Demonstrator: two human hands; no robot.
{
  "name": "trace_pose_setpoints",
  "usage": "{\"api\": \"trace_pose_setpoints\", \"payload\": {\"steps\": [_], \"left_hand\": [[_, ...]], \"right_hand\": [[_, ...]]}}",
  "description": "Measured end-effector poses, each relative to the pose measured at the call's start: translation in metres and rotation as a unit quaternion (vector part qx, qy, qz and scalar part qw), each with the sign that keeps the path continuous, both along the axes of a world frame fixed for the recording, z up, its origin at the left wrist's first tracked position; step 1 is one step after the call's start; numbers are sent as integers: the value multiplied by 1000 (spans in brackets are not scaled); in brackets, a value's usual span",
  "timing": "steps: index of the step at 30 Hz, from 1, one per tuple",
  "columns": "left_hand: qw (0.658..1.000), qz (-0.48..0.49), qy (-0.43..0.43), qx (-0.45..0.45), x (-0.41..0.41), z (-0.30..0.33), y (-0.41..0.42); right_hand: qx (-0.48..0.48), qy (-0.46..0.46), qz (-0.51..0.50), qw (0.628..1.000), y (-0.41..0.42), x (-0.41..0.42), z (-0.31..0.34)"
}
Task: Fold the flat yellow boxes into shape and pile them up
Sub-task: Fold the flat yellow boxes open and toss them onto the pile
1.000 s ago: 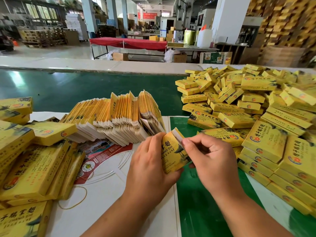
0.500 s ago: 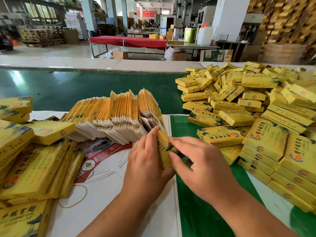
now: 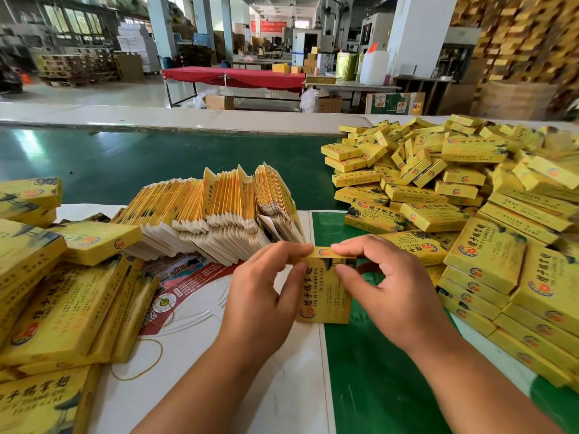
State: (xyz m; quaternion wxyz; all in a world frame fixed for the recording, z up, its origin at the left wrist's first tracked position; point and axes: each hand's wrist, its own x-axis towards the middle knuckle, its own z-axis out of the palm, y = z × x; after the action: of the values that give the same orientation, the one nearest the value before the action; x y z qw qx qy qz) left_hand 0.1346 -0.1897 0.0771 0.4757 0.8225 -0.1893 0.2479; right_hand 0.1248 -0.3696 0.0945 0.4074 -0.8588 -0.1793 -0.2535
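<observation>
Pinching yellow box (image 3: 324,291), left hand (image 3: 263,296), right hand (image 3: 391,292)

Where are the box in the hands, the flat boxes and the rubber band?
box (image 3: 324,292), head view, printed front face.
flat boxes (image 3: 219,208), head view, yellow upper edges.
rubber band (image 3: 160,349), head view, right curve.

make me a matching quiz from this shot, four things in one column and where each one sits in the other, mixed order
Things:
1. box being folded
2. stack of flat boxes
3. heap of folded boxes
4. rubber band

Places:
A. piled at the right of the bench
B. lying on white paper, near left
C. held between left hand and right hand
D. standing on edge, behind the hands

Pairs: 1-C, 2-D, 3-A, 4-B
</observation>
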Motion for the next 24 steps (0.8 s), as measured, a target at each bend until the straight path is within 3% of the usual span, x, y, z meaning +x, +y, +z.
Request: {"api": "trace_pose_setpoints", "payload": {"steps": [4, 9, 12, 15, 19, 22, 24], "left_hand": [[1000, -22, 8, 14, 0, -3, 0], [985, -83, 149, 7, 3, -12, -2], [989, -78, 121, 37, 2, -10, -2], [994, -78, 80, 16, 0, -11, -2], [996, -27, 64, -60, 4, -11, 0], [996, -10, 68, -54, 4, -12, 1], [996, -16, 75, -38, 2, -10, -1]], "right_hand": [[-11, -15, -19, 1000, -5, 0, 4], [37, 26, -27, 999, -7, -4, 5], [17, 90, 5, 996, -11, -9, 13], [-58, 85, 25, 994, -12, -19, 27], [-50, 18, -66, 996, -26, -16, 62], [-141, -28, -165, 976, -46, 17, 89], [-225, -6, -246, 943, -64, 51, 98]]}}
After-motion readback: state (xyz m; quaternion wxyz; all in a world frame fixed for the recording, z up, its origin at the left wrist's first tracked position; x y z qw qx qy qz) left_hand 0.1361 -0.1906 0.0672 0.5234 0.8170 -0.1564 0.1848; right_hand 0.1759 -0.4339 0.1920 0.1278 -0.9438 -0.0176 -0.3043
